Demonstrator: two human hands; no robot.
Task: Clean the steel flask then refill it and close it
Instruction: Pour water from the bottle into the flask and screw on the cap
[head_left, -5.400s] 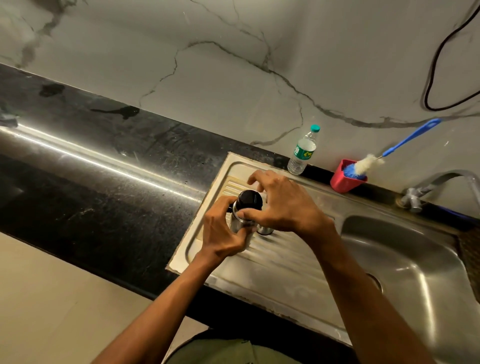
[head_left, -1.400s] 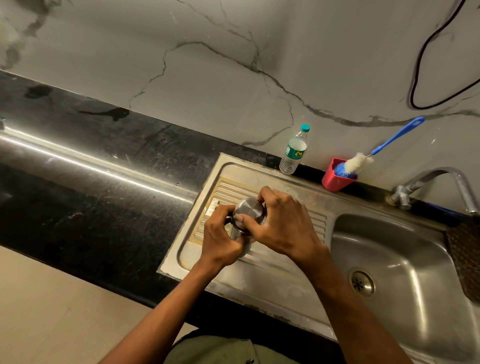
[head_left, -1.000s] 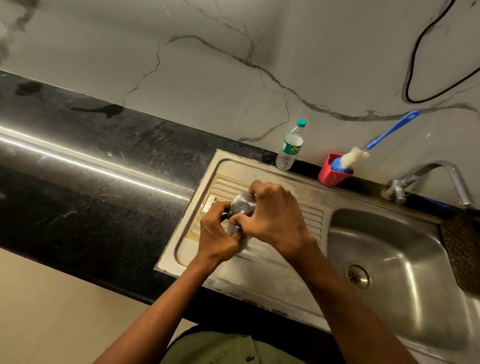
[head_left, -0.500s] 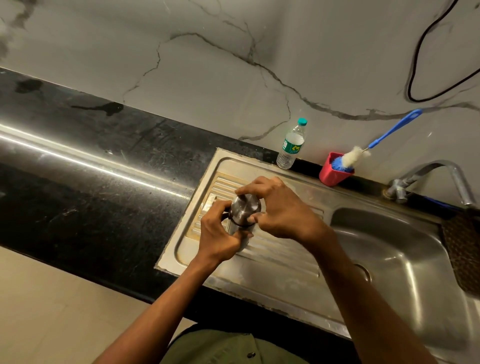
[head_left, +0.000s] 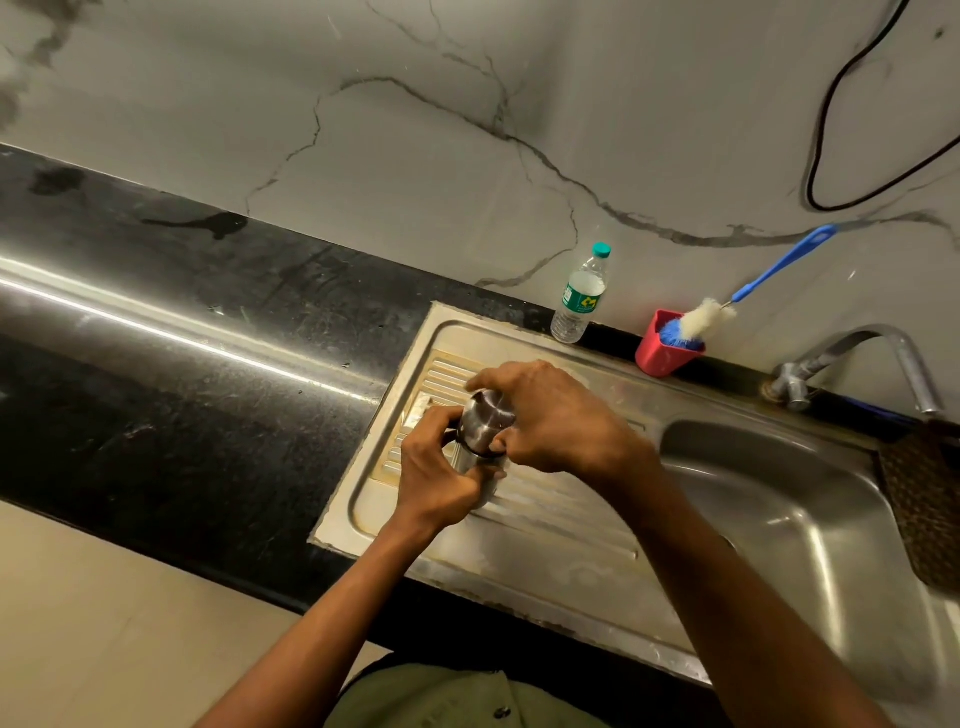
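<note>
- Steel sink (head_left: 810, 525) with ribbed drainboard (head_left: 545, 499) set in black counter (head_left: 182, 374).
- Right hand (head_left: 561, 415) curled around flask cap (head_left: 485, 418).
- Left hand (head_left: 434, 470) gripping steel flask (head_left: 480, 467) body, upright over drainboard.
- Water bottle (head_left: 579, 296), red cup (head_left: 662, 351) behind.

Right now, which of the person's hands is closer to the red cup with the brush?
Right. The right hand, gripping the flask's steel cap, lies nearer the red cup; the left hand holds the flask body farther away.
</note>
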